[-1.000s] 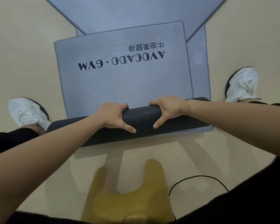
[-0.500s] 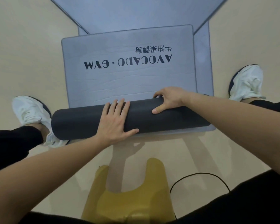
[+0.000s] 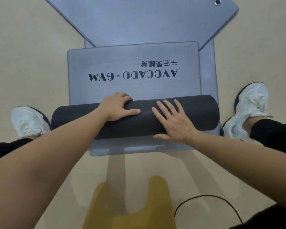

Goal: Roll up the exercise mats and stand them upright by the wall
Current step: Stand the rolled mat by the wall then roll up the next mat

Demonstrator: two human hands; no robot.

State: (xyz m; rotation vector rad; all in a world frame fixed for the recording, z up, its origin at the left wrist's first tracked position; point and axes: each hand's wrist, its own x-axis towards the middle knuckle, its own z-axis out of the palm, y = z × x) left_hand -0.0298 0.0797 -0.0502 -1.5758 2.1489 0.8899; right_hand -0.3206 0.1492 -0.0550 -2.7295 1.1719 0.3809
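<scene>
Head: left grip (image 3: 117, 107), right grip (image 3: 172, 122) atop mat (image 3: 198, 113)

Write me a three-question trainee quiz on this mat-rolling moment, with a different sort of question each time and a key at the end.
1. True or false: the right hand lies flat, fingers spread, on the dark roll.
2. Pick one: what is printed on the mat's flat grey part? A) AVOCADO · GYM B) YOGA CLUB C) nothing
3. Fill the gap: the left hand curls its fingers over the roll's ___ edge (near or far from the person).

Key: 1 true; 2 A; 3 far.
</scene>
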